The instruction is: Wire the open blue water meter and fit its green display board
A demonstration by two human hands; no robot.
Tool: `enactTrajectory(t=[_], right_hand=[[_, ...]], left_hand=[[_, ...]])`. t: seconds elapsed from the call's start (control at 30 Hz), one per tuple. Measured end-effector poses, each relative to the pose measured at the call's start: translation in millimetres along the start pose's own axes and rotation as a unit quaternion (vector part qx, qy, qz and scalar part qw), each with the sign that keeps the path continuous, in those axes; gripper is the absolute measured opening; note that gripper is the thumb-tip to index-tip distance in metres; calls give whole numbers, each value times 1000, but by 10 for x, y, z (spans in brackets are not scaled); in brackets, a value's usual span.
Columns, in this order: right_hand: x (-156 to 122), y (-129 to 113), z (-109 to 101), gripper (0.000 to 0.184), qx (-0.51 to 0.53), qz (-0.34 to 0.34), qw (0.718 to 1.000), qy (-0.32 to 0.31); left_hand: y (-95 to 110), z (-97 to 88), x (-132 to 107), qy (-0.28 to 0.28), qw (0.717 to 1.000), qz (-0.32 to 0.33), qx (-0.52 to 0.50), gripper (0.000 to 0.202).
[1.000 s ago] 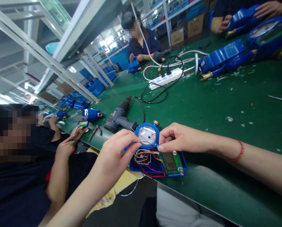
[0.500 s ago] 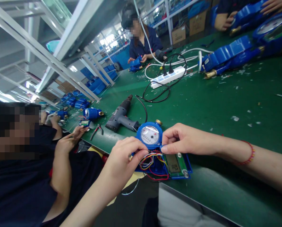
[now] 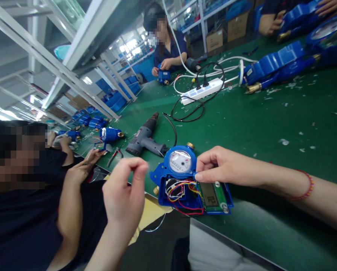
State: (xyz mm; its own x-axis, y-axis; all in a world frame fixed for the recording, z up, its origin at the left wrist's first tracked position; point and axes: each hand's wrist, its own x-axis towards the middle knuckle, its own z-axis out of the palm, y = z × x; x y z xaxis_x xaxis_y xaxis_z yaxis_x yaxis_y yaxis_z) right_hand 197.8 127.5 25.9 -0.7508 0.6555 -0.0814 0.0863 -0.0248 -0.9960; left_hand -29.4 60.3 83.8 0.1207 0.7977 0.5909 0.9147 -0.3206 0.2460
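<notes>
A blue water meter (image 3: 180,162) with a round dial lies at the near edge of the bench, its wiring box (image 3: 168,201) uncovered. Red, yellow, black and white wires (image 3: 182,186) run from the box to a green circuit board (image 3: 221,195) with a small display, set in the blue lid at its right. My right hand (image 3: 220,165) pinches the meter's edge just above the board. Left of the meter and apart from it, my left hand (image 3: 124,192) is raised, thumb and fingers pressed together; whatever they may hold is too small to make out.
Behind the meter lies a grey heat gun (image 3: 144,137), with pliers (image 3: 114,157) to its left. A white power strip (image 3: 202,91) with cables sits farther back. More blue meters (image 3: 278,66) lie at the right. Co-workers sit at left and across the bench.
My left hand has drawn away from the wires, leftwards and toward me, uncovering the box. My right hand stays on the meter. The co-worker across has turned the meter they hold.
</notes>
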Motion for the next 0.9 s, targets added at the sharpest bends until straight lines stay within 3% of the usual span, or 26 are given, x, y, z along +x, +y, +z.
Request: enactTrajectory(t=[0.13,0.37,0.53,0.6,0.7,0.8,0.9], right_hand=[[7,-1,32,31,7,-4,1000,4],[29,4,61,31,22,-5,1000,6],[24,0,56,32,15,-8,1000,15],[20,4,59,31,14,-8,1000,15],[27,7,68,31,19,-11,1000,15],[36,3,78,30,30,-11,999,14],[21,-5,87,31,27,-11,1000,11]], left_hand=[[156,23,-165,-87,989,118,-37,7],[231,66,-273,-53,987,153,19,9],[214,76,-435,-21,975,218,50,18],[225,85,-468,-23,977,208,41,18],[256,91,-449,-43,989,138,12,12],[277,78,-384,-89,994,66,-10,9],[281,53,-316,-135,990,34,-35,8]])
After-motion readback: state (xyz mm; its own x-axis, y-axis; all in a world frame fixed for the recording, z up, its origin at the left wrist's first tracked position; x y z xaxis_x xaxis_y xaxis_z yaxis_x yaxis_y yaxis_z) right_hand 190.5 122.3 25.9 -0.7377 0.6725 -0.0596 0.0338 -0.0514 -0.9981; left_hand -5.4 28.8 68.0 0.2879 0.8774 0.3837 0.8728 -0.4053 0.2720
